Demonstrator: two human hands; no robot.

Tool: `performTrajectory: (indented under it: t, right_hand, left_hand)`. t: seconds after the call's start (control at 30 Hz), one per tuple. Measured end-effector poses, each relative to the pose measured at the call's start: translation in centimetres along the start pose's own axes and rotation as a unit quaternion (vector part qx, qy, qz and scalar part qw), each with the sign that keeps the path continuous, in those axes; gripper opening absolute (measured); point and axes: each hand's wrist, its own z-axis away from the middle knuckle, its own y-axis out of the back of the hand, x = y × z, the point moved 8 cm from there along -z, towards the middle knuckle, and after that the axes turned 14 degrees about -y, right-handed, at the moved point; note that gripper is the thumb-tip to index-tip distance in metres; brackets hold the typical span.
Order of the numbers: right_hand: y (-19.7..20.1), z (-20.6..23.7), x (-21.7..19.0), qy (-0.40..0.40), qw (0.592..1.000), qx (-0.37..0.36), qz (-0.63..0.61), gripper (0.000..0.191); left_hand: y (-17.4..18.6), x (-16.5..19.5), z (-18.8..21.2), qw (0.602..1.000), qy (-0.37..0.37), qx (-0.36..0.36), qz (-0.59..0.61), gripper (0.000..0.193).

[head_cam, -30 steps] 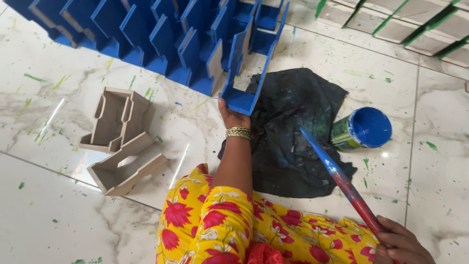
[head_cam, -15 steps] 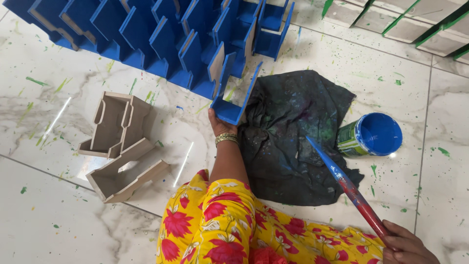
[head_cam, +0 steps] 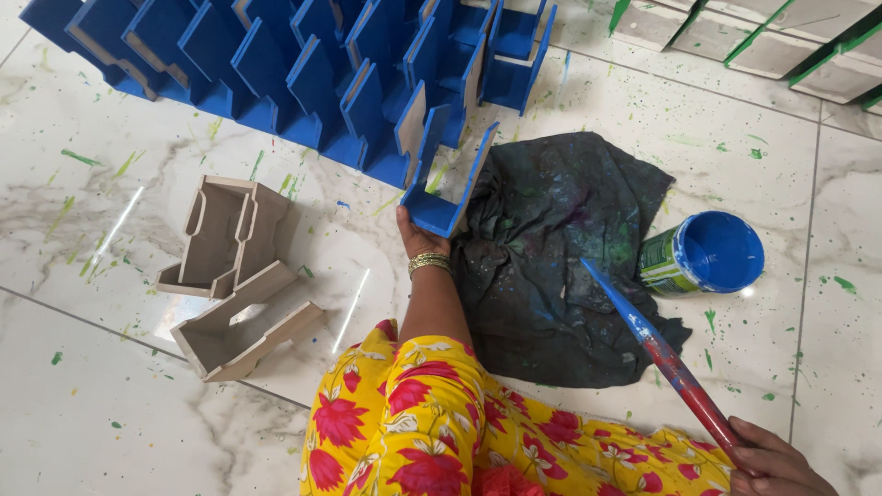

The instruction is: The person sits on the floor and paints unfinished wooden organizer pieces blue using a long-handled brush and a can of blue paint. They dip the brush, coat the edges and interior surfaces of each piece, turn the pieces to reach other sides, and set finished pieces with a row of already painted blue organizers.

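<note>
Blue-painted wooden holder [head_cam: 447, 179], U-shaped with two side panels: centre of frame, slightly above the middle. It rests on the white marble floor [head_cam: 110, 404] at the near end of the row of blue-painted holders [head_cam: 276, 64], touching or just beside the last of them. Left hand [head_cam: 415, 237] clamped on its lower end, fingers hidden under the piece; gold bangles [head_cam: 429, 264] on the wrist.

Right of the holder, touching its side panel: dark paint-stained cloth [head_cam: 560, 257], crumpled and spread on the floor, centre right. Long paintbrush with red handle and blue-coated shaft [head_cam: 657, 354] slants across the cloth's lower right part, tip toward the cloth's middle. Right hand [head_cam: 772, 459], lower right corner, closed around the handle's end. The two hands are well apart.

Open tin of blue paint [head_cam: 703, 254], green label, lies tilted on its side just beside the cloth's right edge, mouth facing the camera.

Left of centre: two unpainted tan wooden holders [head_cam: 234, 276], one lying flat, the other beside it toward lower left, touching each other, apart from the blue row.

Upper right corner: row of pale boards with green edges [head_cam: 763, 32].

Bottom centre: yellow garment with red flowers [head_cam: 432, 422]. Floor flecked with green and blue paint spots.
</note>
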Motion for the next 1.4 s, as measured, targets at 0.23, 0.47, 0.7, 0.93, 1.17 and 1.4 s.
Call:
performTrajectory:
  t: [0.23, 0.47, 0.7, 0.93, 1.17, 1.4]
  right_hand:
    - [0.3, 0.0, 0.3, 0.01, 0.996, -0.08, -0.041, 0.034]
    - [0.7, -1.1, 0.0, 0.005, 0.991, -0.084, -0.108, 0.033]
    - [2.9, -2.2, -1.8, 0.097, 0.993, -0.056, -0.038, 0.036]
    - [4.6, -2.1, -1.2, 0.006, 0.971, -0.041, -0.234, 0.03]
    - [4.9, -0.4, -0.6, 0.045, 0.965, 0.154, -0.206, 0.017]
    - [4.9, -1.9, -1.0, 0.014, 0.972, 0.099, -0.215, 0.019]
  left_hand:
    - [-2.0, -1.0, 1.0, 0.997, 0.045, -0.045, 0.052, 0.073]
    - [-5.6, -3.6, 3.3, 0.968, 0.152, -0.144, 0.137, 0.096]
    - [-11.7, -3.6, 7.6, 0.84, 0.25, -0.429, 0.219, 0.122]
    - [-13.2, -4.4, 9.7, 0.819, 0.294, -0.424, 0.249, 0.129]
    - [-15.2, -4.1, 11.7, 0.774, 0.323, -0.472, 0.273, 0.126]
    - [-12.4, -2.6, 8.8, 0.84, 0.238, -0.422, 0.244, 0.11]
